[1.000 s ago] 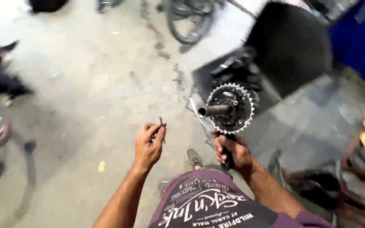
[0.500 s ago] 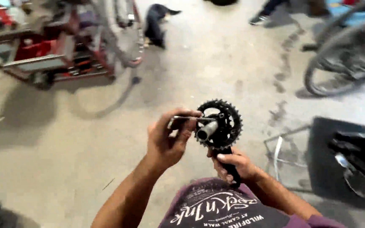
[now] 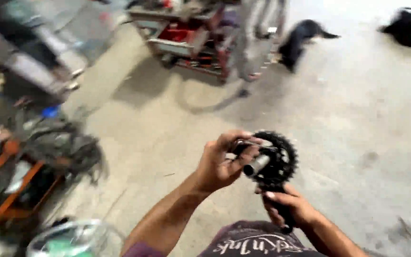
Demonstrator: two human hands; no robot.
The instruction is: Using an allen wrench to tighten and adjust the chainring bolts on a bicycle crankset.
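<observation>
1. One black toothed metal chainring crankset with a silver axle sits near centre, above the concrete floor.
2. The right hand grips its crank arm, mostly hidden.
3. The left hand pinches a small part, blurred, at the axle.
4. Far off, one red cart is smeared.

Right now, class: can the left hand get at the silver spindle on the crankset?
Probably yes: the left hand is already at the crankset, fingers beside the spindle, nothing between them.
</observation>
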